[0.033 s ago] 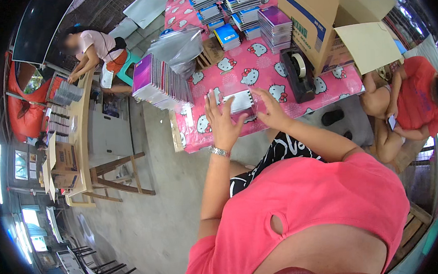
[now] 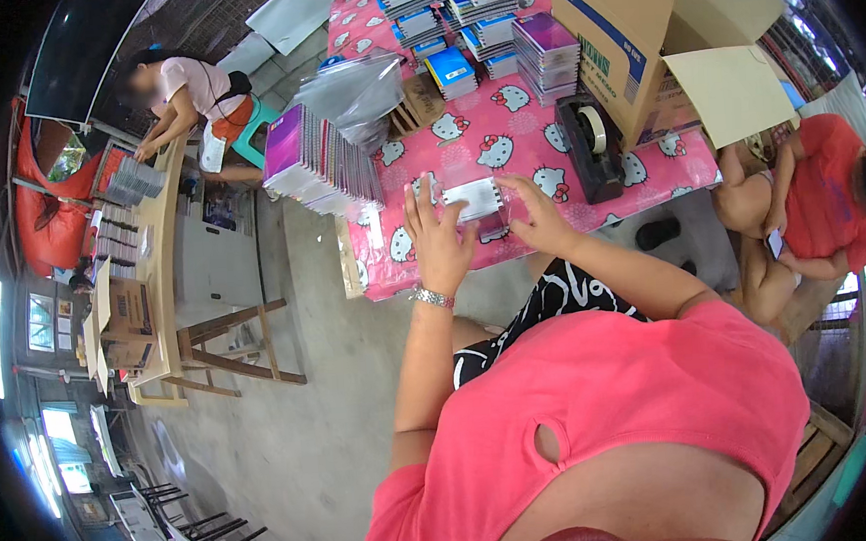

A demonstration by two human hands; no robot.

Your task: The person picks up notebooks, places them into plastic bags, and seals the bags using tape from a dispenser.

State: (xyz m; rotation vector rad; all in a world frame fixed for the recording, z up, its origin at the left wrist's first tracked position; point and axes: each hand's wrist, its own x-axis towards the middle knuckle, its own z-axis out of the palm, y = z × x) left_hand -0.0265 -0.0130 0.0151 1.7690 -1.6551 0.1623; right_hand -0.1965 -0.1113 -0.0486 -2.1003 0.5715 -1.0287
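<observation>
Your L hand [image 2: 438, 245] was wide, fingers long and spread, palm down, thumb out toward the notebook [image 2: 475, 198]. Your R hand [image 2: 541, 214] was on the other side of it, partly open w/ fingers a bit bent, index tip by the R edge; couldn't tell if it pinched anything. The notebook lay white side up btwn your hands, nr the front edge of the pink tbl [image 2: 384, 278], which had a cat-face print. You had a silver band [image 2: 433, 297] on your L wrist.

Up & left of your L hand stood a tall stack of purple spiral notebooks [image 2: 312, 164], w/ clear plastic sleeves [image 2: 353, 92] just behind. Farther back were piles of blue notebooks [image 2: 451, 71], plus another purple pile [image 2: 546, 50] to their R. Past your R hand sat a black tape dispenser [image 2: 589, 147], right beside an open cardboard box [image 2: 617, 36].

Off to your R, a seated person in red [image 2: 824, 182] held a phone [image 2: 775, 243]. Far L, a person in a pale top [image 2: 194, 87] reached to notebooks [image 2: 133, 180] on a wooden tbl [image 2: 160, 272].
</observation>
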